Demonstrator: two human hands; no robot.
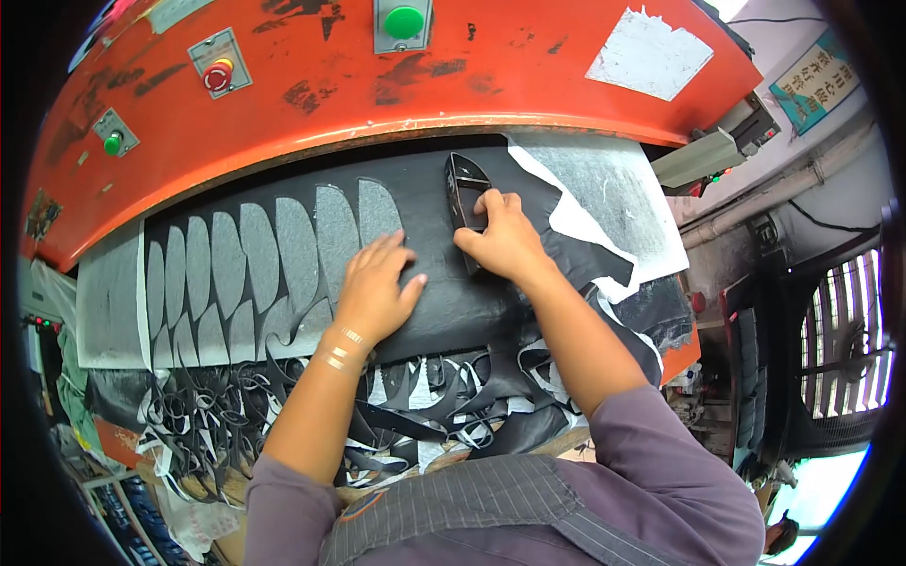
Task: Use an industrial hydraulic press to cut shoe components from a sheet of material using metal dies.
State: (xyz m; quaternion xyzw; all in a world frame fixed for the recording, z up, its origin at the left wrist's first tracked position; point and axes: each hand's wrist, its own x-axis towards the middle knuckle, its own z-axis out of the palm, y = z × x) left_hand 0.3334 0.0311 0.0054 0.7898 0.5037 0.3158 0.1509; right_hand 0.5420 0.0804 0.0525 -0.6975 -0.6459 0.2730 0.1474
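A sheet of black leather-like material (425, 311) with a white underside lies over a pale grey cutting board (106, 302). Rows of curved, pointed holes run across its left part, and the grey board shows through them. My left hand (373, 288) rests on the sheet beside the rightmost holes, its fingers spread and holding nothing. A dark metal cutting die (461, 184), long and narrow with a curved side, stands on the uncut part. My right hand (502, 234) grips its near end between thumb and fingers, partly hiding it.
Beyond the board rises an orange press (311, 94) with a red button (218, 75) and green buttons (404, 22). Tangled black offcuts (226, 424) hang along the near edge. The sheet's torn edge (566, 212) lies at the right, near a grey metal bracket (698, 156).
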